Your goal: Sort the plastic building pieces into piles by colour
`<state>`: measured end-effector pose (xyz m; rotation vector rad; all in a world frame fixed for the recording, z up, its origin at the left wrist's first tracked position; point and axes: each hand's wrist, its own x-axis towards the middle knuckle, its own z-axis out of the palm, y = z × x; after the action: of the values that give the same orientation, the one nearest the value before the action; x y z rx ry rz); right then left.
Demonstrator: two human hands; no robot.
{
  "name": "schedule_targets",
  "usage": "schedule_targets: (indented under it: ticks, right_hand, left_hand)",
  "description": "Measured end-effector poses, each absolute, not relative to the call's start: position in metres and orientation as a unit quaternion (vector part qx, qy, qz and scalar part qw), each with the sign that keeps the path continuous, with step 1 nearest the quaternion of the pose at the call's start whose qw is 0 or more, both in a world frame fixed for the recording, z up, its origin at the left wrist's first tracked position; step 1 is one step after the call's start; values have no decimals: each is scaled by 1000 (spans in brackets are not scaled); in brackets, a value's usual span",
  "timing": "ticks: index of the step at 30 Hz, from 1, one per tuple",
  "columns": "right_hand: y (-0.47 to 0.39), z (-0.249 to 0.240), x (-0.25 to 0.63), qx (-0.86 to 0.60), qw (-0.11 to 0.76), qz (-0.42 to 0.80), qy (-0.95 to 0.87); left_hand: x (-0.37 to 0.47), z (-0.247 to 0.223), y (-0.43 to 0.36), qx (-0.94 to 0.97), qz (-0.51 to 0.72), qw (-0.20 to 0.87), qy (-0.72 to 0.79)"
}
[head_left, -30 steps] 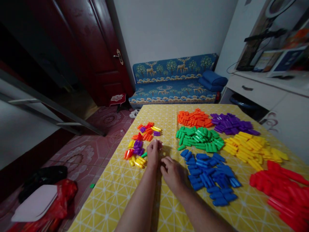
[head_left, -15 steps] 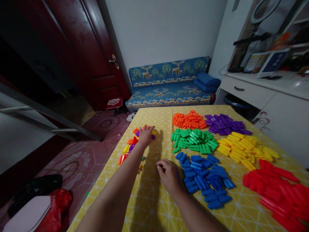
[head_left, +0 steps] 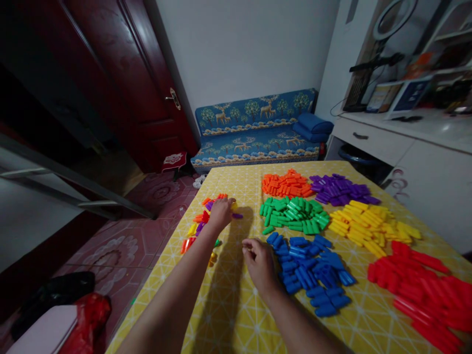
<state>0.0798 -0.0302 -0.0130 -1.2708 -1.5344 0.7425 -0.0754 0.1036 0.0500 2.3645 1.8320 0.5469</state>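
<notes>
On the left of the table, my left hand (head_left: pixel 221 213) reaches over a mixed-colour pile of small plastic blocks (head_left: pixel 201 217). Its fingers curl downward and their tips are hidden, so I cannot make out what they hold. A purple block (head_left: pixel 237 216) lies just right of this hand, near a yellow one. My right hand (head_left: pixel 258 260) is nearer me, its fingers curled in above the cloth and nothing visible in them. Close to its right lies a heap of blue blocks (head_left: pixel 308 268). A green block (head_left: pixel 217 243) and some yellow-orange pieces (head_left: pixel 213 258) lie beside my left forearm.
Sorted heaps of orange (head_left: pixel 285 184), purple (head_left: pixel 341 189), green (head_left: pixel 295 215), yellow (head_left: pixel 372 226) and red blocks (head_left: pixel 420 290) cover the right side of the yellow patterned tablecloth (head_left: pixel 236 177). Beyond stand a blue sofa (head_left: pixel 250 135) and a white cabinet (head_left: pixel 376 137).
My left hand's fingers, spread before, now curl down as it draws slightly nearer me. The purple block shows more clearly beside it. My right hand stays nearly in place; the view shifts slightly.
</notes>
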Motion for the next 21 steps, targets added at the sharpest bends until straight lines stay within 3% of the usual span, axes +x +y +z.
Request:
schedule_targets:
  ticks: [2, 5, 7, 9, 13, 21]
  right_hand:
    - [-29, -16, 80, -529, 522, 312, -592]
    - [-28, -16, 81, -537, 562, 339, -530]
    - [-29, -13, 81, -526, 584, 374, -493]
    - [-31, -9, 82, -504, 598, 412, -467]
    - [-33, -5, 84, -488, 604, 441, -450]
    - [-30, -4, 85, -478, 613, 448, -443]
  left_hand:
    - [-68, 46, 84, 707, 304, 113, 629]
    - [-51, 35, 49, 523, 510, 373, 572]
    - [-40, 26, 27, 419, 521, 550, 499]
    - [-30, 19, 10, 346, 532, 640, 432]
    - [-25, 14, -3, 341, 524, 671, 399]
    - [-37, 16, -2, 405, 515, 619, 433]
